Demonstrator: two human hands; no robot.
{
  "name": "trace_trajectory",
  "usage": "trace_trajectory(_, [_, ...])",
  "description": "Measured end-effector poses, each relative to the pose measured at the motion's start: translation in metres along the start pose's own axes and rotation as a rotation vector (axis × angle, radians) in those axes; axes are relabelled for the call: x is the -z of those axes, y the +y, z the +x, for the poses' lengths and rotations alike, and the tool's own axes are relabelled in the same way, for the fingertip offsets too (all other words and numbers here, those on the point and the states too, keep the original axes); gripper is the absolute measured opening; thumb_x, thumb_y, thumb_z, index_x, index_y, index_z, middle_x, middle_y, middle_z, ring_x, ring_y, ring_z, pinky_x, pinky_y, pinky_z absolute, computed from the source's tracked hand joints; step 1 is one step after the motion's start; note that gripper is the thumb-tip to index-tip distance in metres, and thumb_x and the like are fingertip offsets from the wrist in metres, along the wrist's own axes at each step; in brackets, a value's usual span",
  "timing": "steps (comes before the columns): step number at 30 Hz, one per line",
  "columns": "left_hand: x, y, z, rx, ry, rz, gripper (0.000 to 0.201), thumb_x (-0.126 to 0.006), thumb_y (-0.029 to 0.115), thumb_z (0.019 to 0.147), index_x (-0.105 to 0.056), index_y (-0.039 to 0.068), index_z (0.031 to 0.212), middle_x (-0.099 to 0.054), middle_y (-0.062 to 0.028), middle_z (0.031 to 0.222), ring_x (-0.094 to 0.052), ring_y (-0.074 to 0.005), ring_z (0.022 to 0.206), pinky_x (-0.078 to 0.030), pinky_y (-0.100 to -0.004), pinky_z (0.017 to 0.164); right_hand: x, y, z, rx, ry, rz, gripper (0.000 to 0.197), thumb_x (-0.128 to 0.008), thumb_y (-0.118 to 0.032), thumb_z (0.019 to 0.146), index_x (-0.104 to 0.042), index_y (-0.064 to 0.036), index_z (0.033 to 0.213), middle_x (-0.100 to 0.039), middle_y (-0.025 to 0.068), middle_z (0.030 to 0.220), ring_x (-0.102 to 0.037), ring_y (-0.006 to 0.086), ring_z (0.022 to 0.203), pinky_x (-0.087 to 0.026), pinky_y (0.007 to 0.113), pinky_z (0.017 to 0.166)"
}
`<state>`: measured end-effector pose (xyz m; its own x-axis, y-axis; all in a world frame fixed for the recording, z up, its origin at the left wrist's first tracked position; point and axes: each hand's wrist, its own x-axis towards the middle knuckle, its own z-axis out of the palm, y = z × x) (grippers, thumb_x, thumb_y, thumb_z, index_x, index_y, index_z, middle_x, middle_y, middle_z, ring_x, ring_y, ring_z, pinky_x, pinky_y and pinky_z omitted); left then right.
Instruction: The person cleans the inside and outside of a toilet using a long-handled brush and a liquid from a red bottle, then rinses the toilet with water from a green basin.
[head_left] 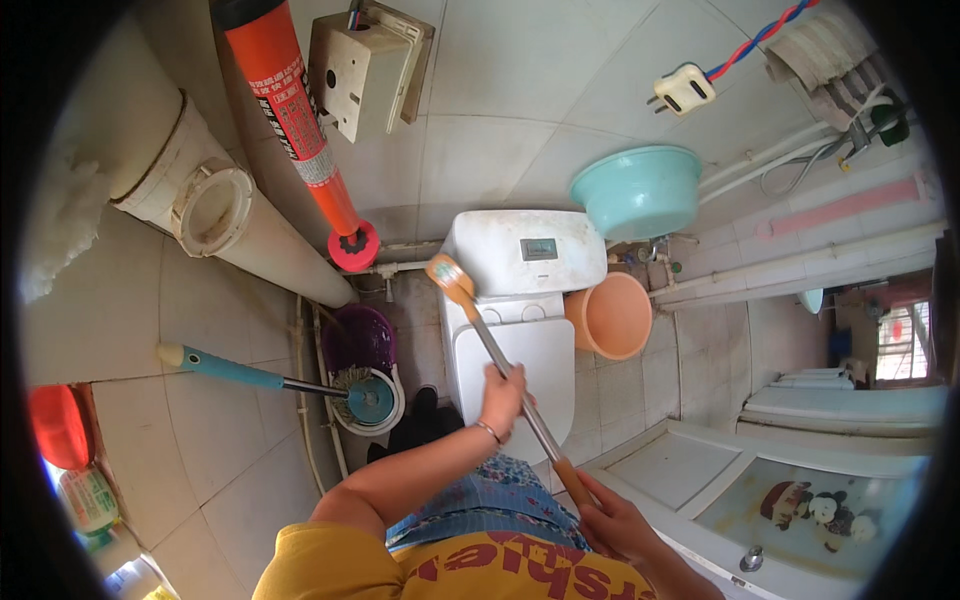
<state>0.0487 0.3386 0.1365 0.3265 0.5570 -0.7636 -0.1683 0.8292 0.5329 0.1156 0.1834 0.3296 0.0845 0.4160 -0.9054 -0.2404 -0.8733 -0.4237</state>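
My left hand (503, 398) is closed around the middle of a long metal pole (543, 430) with orange-brown ends. Lower down, my right hand (608, 518) grips the same pole by its orange-brown grip. The pole slants across the white toilet (512, 375), whose lid is down. Its upper end, broader and with a label, hangs in front of the cistern (525, 250). What lies past my right hand on the pole is hidden.
Left of the toilet stand a purple bucket (362, 335) and a blue-handled brush (232, 370) in a white bucket (398, 405). An orange tube-shaped plunger (290, 110) leans by the pipe (260, 240). At right are a peach bucket (612, 318), teal basin (640, 192) and white door (690, 465).
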Motion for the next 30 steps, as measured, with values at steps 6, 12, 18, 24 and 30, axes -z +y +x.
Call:
trace_trajectory(6, [-0.006,0.012,0.069,-0.209,0.013,0.083,0.02,-0.048,0.014,0.083,-0.036,0.001,0.092,-0.047,-0.0101,0.068,-0.047,-0.0189,0.042,-0.036,-0.0305,0.034,0.0,-0.034,0.028,-0.096,0.031,-0.023,0.054,-0.045,-0.019,0.094,-0.023,-0.0161,0.143,-0.045,0.0008,0.057,-0.04,0.008,0.041,-0.03,0.021,0.036])
trace_trajectory(12, [0.007,-0.02,0.047,-0.051,-0.031,0.315,0.035,-0.051,0.016,0.084,-0.033,-0.008,0.102,-0.054,-0.0193,0.075,-0.059,-0.0266,0.054,-0.047,-0.0356,0.045,-0.007,-0.005,0.022,-0.082,0.018,0.238,0.054,-0.045,-0.017,0.094,-0.023,-0.0167,0.143,-0.045,0.0035,0.061,-0.036,0.009,0.041,-0.03,0.021,0.036])
trace_trajectory(18, [0.01,0.02,0.099,-0.297,0.055,0.36,0.032,-0.05,0.014,0.082,-0.037,-0.01,0.098,-0.054,-0.0223,0.074,-0.056,-0.0271,0.054,-0.047,-0.0363,0.047,-0.011,-0.033,0.046,0.001,-0.14,0.478,0.055,-0.043,-0.019,0.095,-0.018,-0.0219,0.144,-0.041,0.0027,0.062,-0.036,0.0094,0.042,-0.031,0.02,0.038])
trace_trajectory(24, [0.016,0.015,0.061,-0.301,0.07,0.607,0.039,-0.05,0.015,0.082,-0.035,-0.014,0.104,-0.055,-0.0247,0.077,-0.059,-0.0294,0.058,-0.049,-0.0371,0.05,-0.029,-0.006,0.026,-0.058,-0.195,0.59,0.054,-0.042,-0.025,0.096,-0.016,-0.0252,0.144,-0.041,0.0015,0.063,-0.034,0.008,0.042,-0.03,0.02,0.038])
trace_trajectory(30, [-0.058,0.08,0.106,-0.101,-0.161,0.628,0.037,-0.048,0.01,0.077,-0.038,-0.012,0.106,-0.055,-0.0222,0.084,-0.058,-0.0283,0.064,-0.048,-0.0385,0.042,-0.027,-0.034,0.074,0.115,-0.329,0.907,0.046,-0.044,-0.034,0.095,-0.027,-0.0316,0.138,-0.043,0.0001,0.065,-0.034,0.0062,0.042,-0.031,0.018,0.039])
